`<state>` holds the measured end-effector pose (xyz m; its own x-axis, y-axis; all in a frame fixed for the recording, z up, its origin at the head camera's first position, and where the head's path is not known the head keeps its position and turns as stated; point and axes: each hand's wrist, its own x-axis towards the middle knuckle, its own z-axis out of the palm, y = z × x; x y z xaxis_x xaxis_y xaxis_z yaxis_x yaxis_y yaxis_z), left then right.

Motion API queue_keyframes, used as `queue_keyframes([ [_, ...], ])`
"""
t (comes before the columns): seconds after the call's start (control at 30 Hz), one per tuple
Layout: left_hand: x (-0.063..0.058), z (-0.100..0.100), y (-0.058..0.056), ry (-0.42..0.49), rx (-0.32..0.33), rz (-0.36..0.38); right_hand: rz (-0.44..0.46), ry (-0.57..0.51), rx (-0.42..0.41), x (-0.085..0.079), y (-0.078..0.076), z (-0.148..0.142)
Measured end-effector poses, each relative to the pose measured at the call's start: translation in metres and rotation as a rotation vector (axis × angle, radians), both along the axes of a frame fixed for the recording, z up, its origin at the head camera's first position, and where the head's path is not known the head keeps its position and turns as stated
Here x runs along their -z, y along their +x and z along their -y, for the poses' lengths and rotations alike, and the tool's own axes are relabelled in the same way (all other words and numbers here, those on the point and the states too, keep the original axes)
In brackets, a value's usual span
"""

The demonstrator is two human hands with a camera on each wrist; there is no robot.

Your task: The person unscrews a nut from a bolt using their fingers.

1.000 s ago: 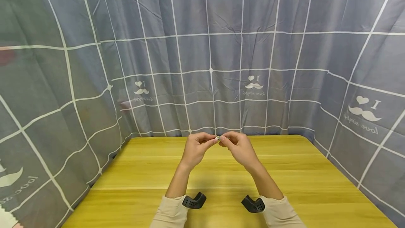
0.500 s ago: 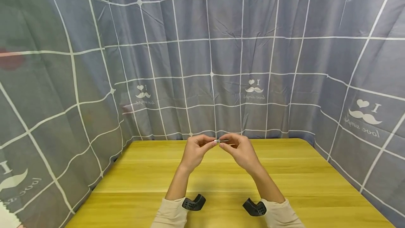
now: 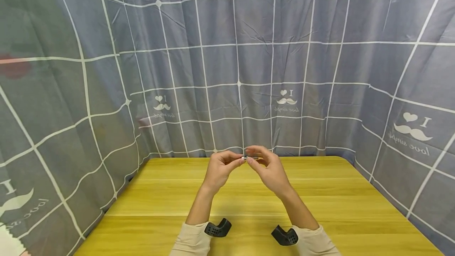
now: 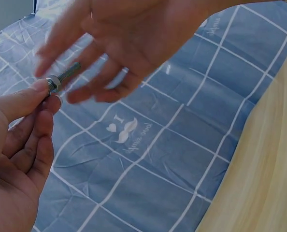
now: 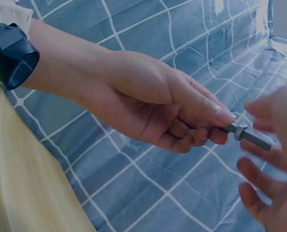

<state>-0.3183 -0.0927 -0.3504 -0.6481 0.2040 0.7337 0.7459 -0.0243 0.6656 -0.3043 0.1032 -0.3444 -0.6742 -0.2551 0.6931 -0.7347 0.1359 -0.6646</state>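
Thumb and fingertips of my left hand [image 3: 217, 170] pinch one end of a threaded metal bolt [image 4: 69, 72] above the far part of the table. A nut [image 5: 239, 132] sits on the thread just beyond those fingertips, and the free shank points toward my right hand [image 3: 269, 172]. The fingers of that right hand are spread apart around the shank, blurred in the left wrist view, and do not grip it. In the right wrist view its fingers stand just beyond the nut. The bolt's pinched end is hidden by the left fingers.
A yellow wood-grain table [image 3: 163, 196] lies below both hands. Grey-blue checked curtains [image 3: 256, 62] hang behind it and along both sides. Each wrist carries a black camera mount [image 3: 218, 227] by its beige sleeve.
My right index finger has lifted and the right fingers have spread away from the nut and bolt. The left hand keeps its pinch in nearly the same place. The head view has tilted slightly.
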Motion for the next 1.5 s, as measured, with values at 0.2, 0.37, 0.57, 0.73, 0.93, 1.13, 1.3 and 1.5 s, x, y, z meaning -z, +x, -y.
queue_keyframes([
  [0.2,-0.0005,-0.0014,0.0018,-0.032,-0.031,-0.013,0.059,0.020,0.102,0.0004,0.0003,0.0019],
  [0.37,0.0003,-0.0013,0.0012,-0.039,-0.022,-0.024,0.041,0.030,0.089,-0.0010,-0.0001,0.0005],
  [0.57,0.0009,-0.0009,0.0007,-0.039,-0.033,-0.018,0.035,-0.001,0.061,-0.0012,0.0002,-0.0010],
  [0.73,0.0001,-0.0007,0.0020,-0.052,-0.043,-0.013,0.083,0.018,0.083,0.0002,0.0007,-0.0019],
  [0.93,-0.0003,0.0000,0.0021,-0.050,-0.030,-0.010,0.076,0.043,0.066,-0.0012,-0.0005,-0.0011],
  [1.13,0.0008,0.0016,0.0007,-0.049,-0.041,0.014,0.093,0.045,0.059,-0.0018,0.0005,-0.0005],
  [1.3,0.0013,0.0019,0.0005,-0.048,-0.029,0.010,0.105,0.063,0.074,-0.0015,0.0006,-0.0011],
  [1.5,-0.0002,0.0011,0.0015,-0.049,-0.044,0.011,0.086,0.061,0.060,-0.0020,-0.0002,-0.0017],
])
